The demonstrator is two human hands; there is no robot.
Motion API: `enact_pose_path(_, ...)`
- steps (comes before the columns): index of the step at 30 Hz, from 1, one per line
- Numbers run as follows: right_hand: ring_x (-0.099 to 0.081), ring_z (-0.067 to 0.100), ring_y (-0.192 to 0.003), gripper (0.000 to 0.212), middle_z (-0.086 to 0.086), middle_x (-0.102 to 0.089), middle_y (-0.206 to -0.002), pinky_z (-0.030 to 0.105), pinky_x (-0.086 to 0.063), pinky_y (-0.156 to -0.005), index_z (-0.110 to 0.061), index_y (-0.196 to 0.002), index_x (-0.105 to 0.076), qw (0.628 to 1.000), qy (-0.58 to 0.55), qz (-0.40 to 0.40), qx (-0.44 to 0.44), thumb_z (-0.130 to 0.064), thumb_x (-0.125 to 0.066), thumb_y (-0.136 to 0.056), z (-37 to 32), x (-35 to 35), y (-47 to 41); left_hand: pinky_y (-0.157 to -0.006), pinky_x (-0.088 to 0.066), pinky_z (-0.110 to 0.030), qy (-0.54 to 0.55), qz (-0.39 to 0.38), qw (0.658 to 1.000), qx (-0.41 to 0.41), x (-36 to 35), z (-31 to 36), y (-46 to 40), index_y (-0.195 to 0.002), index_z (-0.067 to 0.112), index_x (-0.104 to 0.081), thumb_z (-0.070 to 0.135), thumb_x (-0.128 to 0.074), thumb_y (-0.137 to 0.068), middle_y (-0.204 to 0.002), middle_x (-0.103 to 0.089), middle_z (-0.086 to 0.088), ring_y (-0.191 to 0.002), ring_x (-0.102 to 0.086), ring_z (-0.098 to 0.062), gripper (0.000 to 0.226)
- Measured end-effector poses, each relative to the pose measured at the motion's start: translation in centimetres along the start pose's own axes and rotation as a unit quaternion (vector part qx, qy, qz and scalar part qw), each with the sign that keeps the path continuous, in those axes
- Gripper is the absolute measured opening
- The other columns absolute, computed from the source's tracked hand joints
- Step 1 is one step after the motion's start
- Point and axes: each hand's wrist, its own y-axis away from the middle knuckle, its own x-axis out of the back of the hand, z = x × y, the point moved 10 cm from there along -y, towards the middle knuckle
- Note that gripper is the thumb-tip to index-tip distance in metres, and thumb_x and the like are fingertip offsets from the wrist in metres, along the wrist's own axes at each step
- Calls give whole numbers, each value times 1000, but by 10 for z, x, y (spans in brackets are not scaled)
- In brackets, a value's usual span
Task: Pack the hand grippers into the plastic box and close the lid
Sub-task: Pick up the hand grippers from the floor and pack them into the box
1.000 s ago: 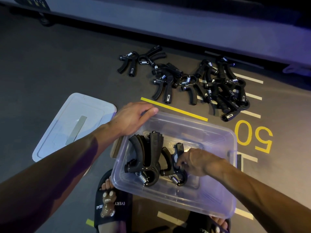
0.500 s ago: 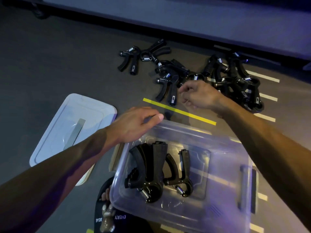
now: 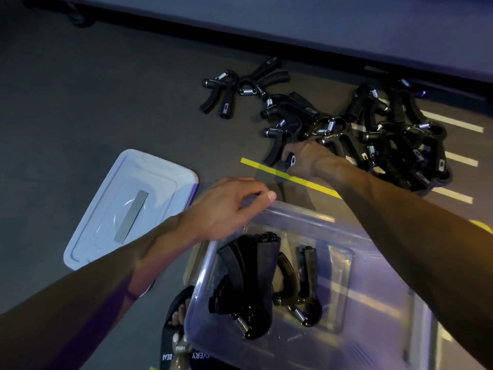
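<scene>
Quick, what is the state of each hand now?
Left hand: open, fingers resting on the clear plastic box rim.
Right hand: grips a black hand gripper.

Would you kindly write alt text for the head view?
The right hand grips a hand gripper from the floor pile, while the left hand rests on the open plastic box holding several grippers; the lid lies alongside.

plastic box [image 3: 298,217] (cropped at bottom edge)
</scene>
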Motion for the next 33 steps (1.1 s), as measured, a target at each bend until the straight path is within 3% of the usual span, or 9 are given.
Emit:
enact_pose_path(5, -62, 21, -83, 30, -9, -60, -81, 38, -54, -78, -30, -105, -66, 987, -96, 97, 83, -31, -75, -76, -5, 28, 41, -82, -50, -39, -20, 7, 1000, -4, 2, 1, 1, -93, 29, -64, 57, -37, -103, -90, -65, 12, -90, -63, -8, 41)
enact_pose_path(12, -62, 20, -81, 26, -1, -71, -92, 36, -52, -77, -31, -109, -65, 949, -193, 239, 68, -48, -56, -91, 10, 71, 121, -80, -49, -39, -59, 26, 998, -4, 6, 7, 4, -91, 27, -63, 63, -31, -100, -86, -65, 9, -84, -61, -13, 50)
enact_pose_path(17, -53, 2, -63, 21, -10, -61, -72, 28, -44, -63, -22, -100, -61, 901, -223, 361, 92, -41, -59, -91, 12, 122, 196, -82, -49, -40, -80, 34, 996, -10, 7, 11, 6, -94, 22, -66, 65, -28, -98, -91, -68, 5, -88, -61, -17, 58)
enact_pose_path(19, -53, -1, -55, 17, -14, -58, -62, 15, -39, -57, -20, -95, -62, 892, -232, 369, 119, -36, -62, -90, 5, 138, 223, -77, -48, -39, -89, 39, 995, -11, 7, 12, 7, -90, 23, -64, 66, -27, -97, -85, -67, 3, -85, -62, -20, 58)
enact_pose_path(21, -55, -5, -53, 14, -18, -60, -59, 6, -36, -53, -19, -92, -63, 898, -230, 342, 153, -33, -62, -91, -4, 148, 243, -72, -44, -33, -93, 45, 995, -10, 8, 11, 8, -85, 30, -63, 66, -30, -97, -80, -68, 3, -84, -63, -23, 51)
enact_pose_path(24, -54, -3, -55, 20, -15, -62, -63, 8, -37, -51, -23, -90, -64, 929, -204, 250, 179, -42, -57, -89, -15, 142, 257, -70, -39, -31, -84, 54, 995, -3, 9, 10, 9, -79, 36, -58, 63, -35, -100, -75, -64, 11, -74, -57, -13, 41)
enact_pose_path(27, -49, 2, -58, 29, -8, -57, -67, 16, -38, -52, -21, -89, -64, 957, -161, 139, 197, -49, -55, -92, -24, 114, 259, -65, -34, -29, -87, 62, 994, -6, 10, 12, 10, -78, 36, -53, 57, -39, -103, -69, -56, 17, -69, -51, -7, 35)
enact_pose_path(30, -55, 15, -67, 31, 4, -60, -76, 31, -44, -63, -17, -86, -62, 975, -123, 17, 184, -45, -55, -97, -28, 70, 253, -64, -33, -17, -75, 66, 995, -6, 12, 13, 11, -74, 55, -51, 58, -39, -102, -72, -57, 33, -71, -53, 8, 31)
enact_pose_path(33, -56, 25, -79, 29, 6, -60, -84, 38, -46, -71, -15, -85, -58, 986, -66, -63, 141, -42, -53, -96, -24, 26, 241, -63, -33, -19, -72, 70, 995, -4, 12, 15, 10, -74, 62, -49, 57, -39, -103, -74, -55, 37, -67, -50, 9, 31)
